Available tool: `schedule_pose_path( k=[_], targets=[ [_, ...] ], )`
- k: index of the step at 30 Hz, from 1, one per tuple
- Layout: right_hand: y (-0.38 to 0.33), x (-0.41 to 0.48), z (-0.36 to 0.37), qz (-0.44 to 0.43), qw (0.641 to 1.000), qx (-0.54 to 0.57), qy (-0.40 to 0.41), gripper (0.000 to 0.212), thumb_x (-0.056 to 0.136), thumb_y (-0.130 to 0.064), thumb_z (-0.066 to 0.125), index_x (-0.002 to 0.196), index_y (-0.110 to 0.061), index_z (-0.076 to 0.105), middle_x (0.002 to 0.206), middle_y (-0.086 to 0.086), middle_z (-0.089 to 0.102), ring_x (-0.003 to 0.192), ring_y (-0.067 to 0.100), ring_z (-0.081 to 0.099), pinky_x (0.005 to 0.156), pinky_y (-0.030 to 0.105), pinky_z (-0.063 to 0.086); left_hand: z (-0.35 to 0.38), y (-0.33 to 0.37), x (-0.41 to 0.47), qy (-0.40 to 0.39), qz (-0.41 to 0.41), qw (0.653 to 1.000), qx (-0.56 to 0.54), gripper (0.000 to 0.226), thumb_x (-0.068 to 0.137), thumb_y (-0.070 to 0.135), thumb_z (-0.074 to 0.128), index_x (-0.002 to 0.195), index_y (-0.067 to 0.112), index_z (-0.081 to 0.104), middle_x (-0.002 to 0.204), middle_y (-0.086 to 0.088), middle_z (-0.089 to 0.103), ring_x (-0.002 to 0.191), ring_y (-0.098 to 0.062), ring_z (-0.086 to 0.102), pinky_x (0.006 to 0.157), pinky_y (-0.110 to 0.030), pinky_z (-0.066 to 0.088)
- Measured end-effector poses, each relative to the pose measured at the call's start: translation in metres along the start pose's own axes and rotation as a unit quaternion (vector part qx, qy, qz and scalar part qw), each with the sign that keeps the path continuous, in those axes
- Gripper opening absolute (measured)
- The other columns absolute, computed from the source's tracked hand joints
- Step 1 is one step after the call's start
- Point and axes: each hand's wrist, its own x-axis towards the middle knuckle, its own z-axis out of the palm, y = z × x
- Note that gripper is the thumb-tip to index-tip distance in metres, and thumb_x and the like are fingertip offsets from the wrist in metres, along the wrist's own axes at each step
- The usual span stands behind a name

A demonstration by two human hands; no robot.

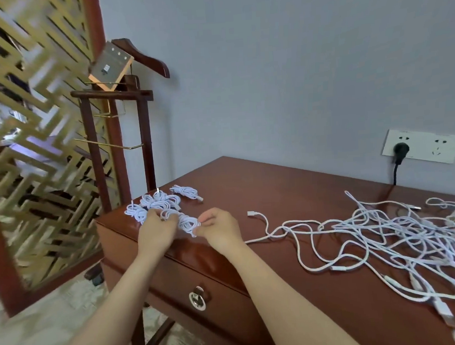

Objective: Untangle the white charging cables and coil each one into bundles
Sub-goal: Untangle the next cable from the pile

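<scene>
At the left corner of the worktop (276, 196), the left hand (157, 231) and right hand (221, 228) both grip one coiled bundle (188, 223) beside other bundles (155, 201); tangled cables (403, 238) sprawl toward the right edge.

Head-worn view, down over near desk (276, 196)

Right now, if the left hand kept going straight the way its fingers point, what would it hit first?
Probably the pile of coiled bundles, just ahead of the left hand near the desk corner. Blur makes the depth unsure.
</scene>
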Motion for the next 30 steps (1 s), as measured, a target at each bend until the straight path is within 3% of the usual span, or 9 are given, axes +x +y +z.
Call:
schedule_pose_path(
  k=[7,10,13,15,18,21,23,26,30],
  targets=[
    [0.002,0.003,0.007,-0.001,0.994,-0.105,-0.012,0.016,0.079,-0.019,0.067,0.076,-0.029,0.055,0.086,-0.006,0.062,0.096,0.018,0.062,0.088,0.030,0.049,0.000,-0.003,-0.001,0.034,0.005,0.992,0.124,0.050,0.091,0.027,0.052,0.131,-0.002,0.042,0.135,-0.024,0.041,0.124,-0.042,0.037,0.099,-0.043,0.034],
    [0.000,0.005,-0.008,-0.019,0.988,-0.153,-0.007,0.009,0.084,-0.021,0.058,0.084,-0.029,0.056,0.100,-0.002,0.066,0.099,0.020,0.061,0.090,0.031,0.048,0.003,0.003,-0.006,0.079,0.080,0.979,0.169,0.047,0.089,0.016,0.054,0.129,-0.004,0.042,0.130,-0.026,0.040,0.118,-0.042,0.040,0.094,-0.046,0.036],
    [0.002,0.007,-0.031,-0.009,0.983,-0.180,0.014,0.021,0.086,-0.012,0.046,0.089,-0.027,0.059,0.107,0.003,0.065,0.099,0.025,0.060,0.087,0.031,0.048,0.012,0.010,-0.009,0.095,0.199,0.959,0.177,0.035,0.082,0.003,0.057,0.116,-0.004,0.056,0.117,-0.027,0.049,0.102,-0.043,0.048,0.086,-0.046,0.039],
    [0.006,0.008,-0.049,0.001,0.981,-0.189,0.030,0.032,0.081,-0.002,0.040,0.084,-0.027,0.059,0.107,0.006,0.065,0.102,0.026,0.059,0.088,0.030,0.047,0.020,0.019,-0.014,0.053,0.289,0.938,0.184,0.027,0.081,0.000,0.056,0.107,0.000,0.061,0.109,-0.023,0.054,0.099,-0.041,0.049,0.085,-0.043,0.039],
    [0.013,0.005,-0.075,0.014,0.976,-0.208,0.061,0.034,0.077,0.000,0.039,0.075,-0.030,0.055,0.106,0.007,0.067,0.103,0.027,0.059,0.092,0.033,0.046,0.037,0.035,-0.029,-0.101,0.372,0.896,0.222,0.023,0.091,0.016,0.049,0.112,0.013,0.057,0.113,-0.009,0.054,0.108,-0.029,0.046,0.091,-0.032,0.033],
    [0.019,-0.002,-0.098,0.032,0.969,-0.230,0.088,0.031,0.077,-0.002,0.042,0.075,-0.029,0.056,0.102,0.006,0.068,0.102,0.028,0.059,0.092,0.037,0.046,0.063,0.047,-0.045,-0.234,0.337,0.862,0.298,0.042,0.093,0.038,0.049,0.129,0.016,0.045,0.128,-0.007,0.047,0.120,-0.027,0.041,0.099,-0.033,0.033],
    [0.024,-0.008,-0.111,0.031,0.959,-0.269,0.079,0.030,0.075,-0.002,0.045,0.085,-0.026,0.060,0.106,0.005,0.066,0.105,0.028,0.057,0.093,0.038,0.044,0.079,0.054,-0.055,-0.279,0.305,0.853,0.319,0.049,0.092,0.040,0.052,0.132,0.013,0.042,0.130,-0.010,0.045,0.122,-0.030,0.040,0.099,-0.035,0.034],
    [0.032,-0.015,-0.127,0.020,0.949,-0.311,0.048,0.033,0.075,-0.002,0.048,0.100,-0.019,0.063,0.112,0.007,0.061,0.109,0.028,0.052,0.093,0.037,0.043,0.091,0.067,-0.061,-0.317,0.256,0.859,0.309,0.032,0.094,0.027,0.053,0.120,0.007,0.048,0.122,-0.013,0.054,0.113,-0.033,0.051,0.089,-0.033,0.040],
    [0.044,-0.020,-0.143,0.002,0.949,-0.315,0.019,0.029,0.080,-0.003,0.047,0.101,-0.017,0.063,0.102,0.006,0.063,0.099,0.024,0.056,0.081,0.027,0.043,0.094,0.088,-0.073,-0.388,0.249,0.822,0.335,0.012,0.093,0.010,0.042,0.085,0.003,0.049,0.097,-0.021,0.055,0.086,-0.035,0.056,0.066,-0.031,0.042]
  ],
)
